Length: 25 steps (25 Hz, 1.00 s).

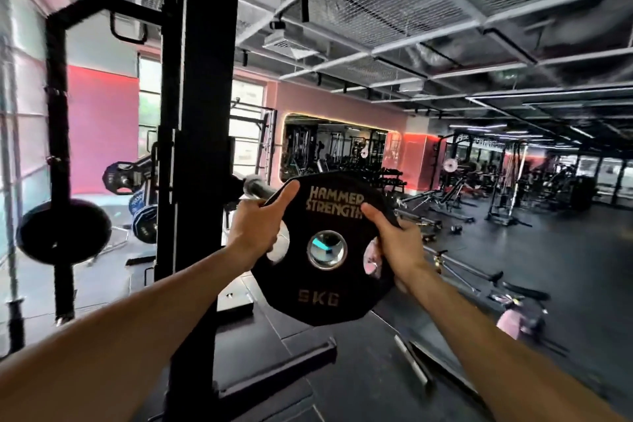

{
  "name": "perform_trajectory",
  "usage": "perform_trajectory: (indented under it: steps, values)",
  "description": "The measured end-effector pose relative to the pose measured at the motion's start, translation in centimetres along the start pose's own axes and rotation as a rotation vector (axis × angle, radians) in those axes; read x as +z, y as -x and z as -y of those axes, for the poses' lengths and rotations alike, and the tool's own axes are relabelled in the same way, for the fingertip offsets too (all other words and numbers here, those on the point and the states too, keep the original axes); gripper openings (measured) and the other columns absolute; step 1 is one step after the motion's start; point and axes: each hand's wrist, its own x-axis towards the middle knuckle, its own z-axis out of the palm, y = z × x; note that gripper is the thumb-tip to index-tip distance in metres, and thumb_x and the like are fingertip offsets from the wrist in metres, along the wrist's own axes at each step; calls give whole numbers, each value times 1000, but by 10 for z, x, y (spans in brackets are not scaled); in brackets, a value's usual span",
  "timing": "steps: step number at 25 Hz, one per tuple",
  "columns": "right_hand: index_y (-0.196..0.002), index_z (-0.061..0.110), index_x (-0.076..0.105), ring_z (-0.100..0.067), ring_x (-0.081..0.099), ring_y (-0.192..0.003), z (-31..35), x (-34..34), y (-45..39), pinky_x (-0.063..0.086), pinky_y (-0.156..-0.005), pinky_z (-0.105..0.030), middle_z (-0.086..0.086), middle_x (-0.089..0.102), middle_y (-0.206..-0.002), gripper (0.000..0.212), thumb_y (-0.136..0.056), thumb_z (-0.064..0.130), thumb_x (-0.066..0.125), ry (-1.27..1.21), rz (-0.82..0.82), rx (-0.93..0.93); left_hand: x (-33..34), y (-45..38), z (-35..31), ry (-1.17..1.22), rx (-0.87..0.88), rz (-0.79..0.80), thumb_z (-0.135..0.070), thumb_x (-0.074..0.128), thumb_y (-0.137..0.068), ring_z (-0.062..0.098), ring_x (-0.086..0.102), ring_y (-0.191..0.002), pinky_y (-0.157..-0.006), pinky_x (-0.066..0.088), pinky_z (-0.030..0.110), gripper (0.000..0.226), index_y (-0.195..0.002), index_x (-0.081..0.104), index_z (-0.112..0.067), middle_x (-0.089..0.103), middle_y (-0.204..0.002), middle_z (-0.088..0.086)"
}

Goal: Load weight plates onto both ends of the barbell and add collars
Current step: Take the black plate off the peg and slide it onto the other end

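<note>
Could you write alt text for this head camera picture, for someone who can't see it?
Two bare hands, left hand and right hand, grip a black twelve-sided 5 kg weight plate by its edges, lifted near the bare steel barbell end jutting from a black rack upright, in a dim gym.

Two hands, left hand (pixel 255 228) at nine o'clock and right hand (pixel 394 240) at three, grip one black weight plate (pixel 318 288); one barbell end (pixel 255 186) at eleven o'clock; one rack post (pixel 202 113) at ten.

The plate (pixel 322 247) hides most of the barbell sleeve (pixel 257 186) behind it.
</note>
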Motion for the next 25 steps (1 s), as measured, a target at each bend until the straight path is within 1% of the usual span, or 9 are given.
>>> perform_trajectory:
  steps: [2, 3, 6, 8, 12, 16, 20, 22, 25]
  values:
    - [-72, -23, 53, -36, 49, -39, -8, -7, -19, 43, -43, -34, -42, 52, -57, 108, -46, 78, 84, -13, 33, 6, 14, -4, 1, -15, -9, -20, -94, 71, -46, 20, 36, -36, -39, 33, 28, 82, -63, 50, -16, 38, -47, 4]
    - [-70, -20, 53, -35, 48, -39, -13, -10, -28, 42, -42, -33, -37, 52, -55, 106, -44, 78, 84, -21, 49, 14, 21, -6, 1, -35, -8, -36, -95, 70, -46, 20, 35, -36, -39, 32, 28, 82, -61, 48, -16, 38, -46, 4]
    - [-60, 4, 58, -24, 45, -37, -26, -14, -50, 40, -40, -30, -19, 50, -50, 80, -40, 77, 86, -41, 74, 55, 33, -11, 5, -107, 6, -97, -96, 66, -47, 19, 34, -36, -43, 33, 30, 82, -45, 30, -22, 36, -43, 1]
    - [-58, 10, 57, -22, 43, -35, -30, -9, -63, 39, -38, -27, -13, 49, -46, 73, -40, 75, 86, -61, 89, 57, 35, -14, 7, -138, 23, -142, -97, 64, -47, 19, 33, -37, -47, 34, 32, 83, -43, 27, -23, 34, -43, -1]
    - [-58, 12, 63, -21, 41, -33, -40, 0, -82, 36, -36, -26, -13, 48, -45, 69, -39, 74, 87, -113, 135, 52, 37, -16, 5, -157, 26, -177, -97, 64, -46, 14, 41, -32, -40, 39, 23, 81, -39, 29, -24, 38, -39, -5]
    - [-51, 18, 66, -21, 41, -29, -52, 4, -95, 37, -34, -24, -9, 50, -43, 59, -40, 73, 87, -157, 193, 58, 40, -14, 9, -219, 54, -217, -98, 62, -48, 19, 38, -41, -50, 39, 34, 84, -47, 28, -21, 37, -44, -1]
    - [-49, 20, 66, -19, 42, -29, -59, 12, -103, 37, -33, -23, -6, 51, -42, 48, -55, 64, 84, -223, 220, 48, 41, -12, 8, -226, 106, -186, -96, 63, -51, 18, 32, -41, -48, 31, 34, 82, -47, 28, -22, 33, -44, -3]
    - [-46, 18, 61, -20, 41, -29, -64, 17, -107, 36, -33, -23, -6, 47, -39, 51, -59, 63, 81, -249, 239, 54, 42, -17, 6, -247, 121, -181, -94, 64, -52, 21, 34, -44, -50, 34, 37, 82, -49, 31, -20, 34, -46, 0]
    - [-51, 14, 58, -21, 41, -31, -70, 23, -111, 37, -35, -24, -9, 47, -41, 56, -60, 65, 80, -258, 264, 66, 40, -26, 5, -279, 120, -193, -95, 63, -51, 24, 40, -43, -52, 41, 38, 90, -57, 44, -8, 41, -49, 9]
